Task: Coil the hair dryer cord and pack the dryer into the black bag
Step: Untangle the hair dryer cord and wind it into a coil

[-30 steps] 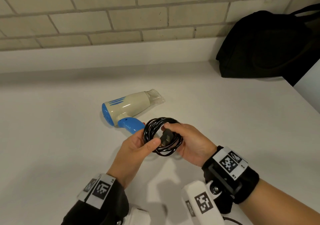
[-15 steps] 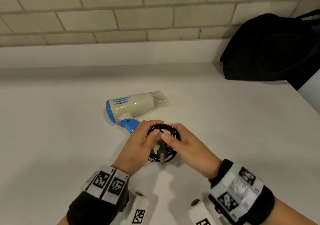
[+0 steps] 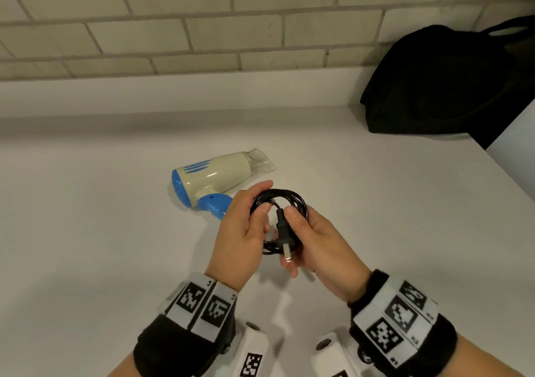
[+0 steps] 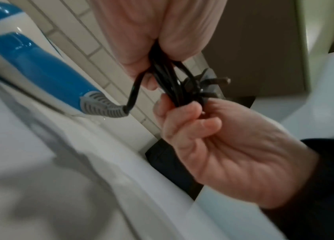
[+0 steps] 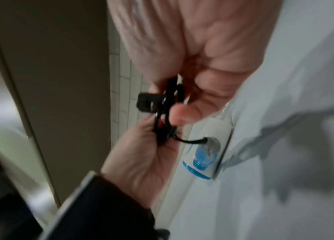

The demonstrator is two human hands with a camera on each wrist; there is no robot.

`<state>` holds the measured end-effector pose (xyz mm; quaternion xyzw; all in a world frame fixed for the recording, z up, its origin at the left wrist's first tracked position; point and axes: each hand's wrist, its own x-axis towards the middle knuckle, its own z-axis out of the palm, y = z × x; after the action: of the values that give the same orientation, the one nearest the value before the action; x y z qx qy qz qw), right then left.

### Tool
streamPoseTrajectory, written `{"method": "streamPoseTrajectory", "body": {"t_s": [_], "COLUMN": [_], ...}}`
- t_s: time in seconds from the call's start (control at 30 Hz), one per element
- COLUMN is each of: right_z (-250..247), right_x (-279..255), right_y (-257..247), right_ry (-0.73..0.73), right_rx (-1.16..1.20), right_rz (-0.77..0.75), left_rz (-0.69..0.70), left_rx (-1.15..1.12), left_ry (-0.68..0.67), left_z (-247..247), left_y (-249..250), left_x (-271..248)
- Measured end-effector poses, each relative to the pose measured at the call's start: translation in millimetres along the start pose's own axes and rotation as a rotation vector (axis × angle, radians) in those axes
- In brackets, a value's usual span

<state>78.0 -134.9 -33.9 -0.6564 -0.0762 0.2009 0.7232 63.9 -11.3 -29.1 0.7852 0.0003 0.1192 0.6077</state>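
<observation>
The cream and blue hair dryer (image 3: 215, 178) lies on its side on the white counter (image 3: 86, 231), nozzle to the right. Its black cord (image 3: 292, 198) is wound into a small coil held just in front of the blue handle (image 3: 214, 205). My left hand (image 3: 249, 226) pinches the coil's left side between thumb and fingers. My right hand (image 3: 311, 239) grips the right side, thumb by the plug (image 3: 285, 236), whose prongs point toward me. In the left wrist view the cord (image 4: 170, 81) runs from the handle's grey strain relief (image 4: 102, 107) into both hands. The black bag (image 3: 445, 84) sits at the back right.
A tiled wall (image 3: 173, 29) and a low white ledge (image 3: 173, 92) close off the back of the counter. The counter's right edge (image 3: 515, 179) runs diagonally just past the bag. Open counter lies to the left of the dryer.
My left hand has turned from palm-up under the coil to gripping its left side from above. The plug has swung from across the coil to pointing toward me. The dryer has stayed put.
</observation>
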Motion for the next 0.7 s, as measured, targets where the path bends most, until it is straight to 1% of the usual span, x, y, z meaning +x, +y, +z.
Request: {"method": "streamPoseTrajectory", "body": {"t_s": [0.03, 0.1, 0.2, 0.27, 0.33, 0.43, 0.57, 0.63, 0.7], "right_z": [2.7, 5.6, 7.1, 6.0, 5.6, 5.5, 5.9, 6.6, 6.5], "right_x": [1.3, 2.6, 2.9, 4.5, 7.9, 11.5, 13.2, 14.7, 13.1], "right_y": [1.9, 8.9, 14.5, 15.3, 14.7, 16.8, 18.7, 19.2, 21.0], "right_ry": [0.04, 0.124, 0.228, 0.25, 0.254, 0.272, 0.278, 0.262, 0.24], "right_rx": [-0.033, -0.05, -0.15, -0.235, -0.273, -0.318, -0.339, -0.32, -0.232], "right_rz": [-0.032, -0.098, -0.296, -0.427, -0.487, -0.523, -0.554, -0.523, -0.428], "left_rz": [-0.015, -0.117, -0.31, -0.366, -0.376, -0.379, -0.406, -0.415, -0.43], "left_rx": [-0.025, -0.192, -0.624, -0.851, -0.996, -1.11, -1.184, -1.21, -1.158], "left_ry": [0.003, 0.007, -0.058, -0.1, -0.151, -0.201, -0.203, -0.196, -0.154], "left_z": [1.5, 3.5, 3.6, 1.6, 0.0, -0.4, -0.4, -0.7, -1.4], "left_y": [-0.1, 1.2, 5.8, 6.4, 3.6, -1.7, -5.6, -4.1, -0.6], "left_x": [-0.3, -0.3, 2.2, 3.7, 5.9, 9.1, 10.5, 11.1, 12.2]}}
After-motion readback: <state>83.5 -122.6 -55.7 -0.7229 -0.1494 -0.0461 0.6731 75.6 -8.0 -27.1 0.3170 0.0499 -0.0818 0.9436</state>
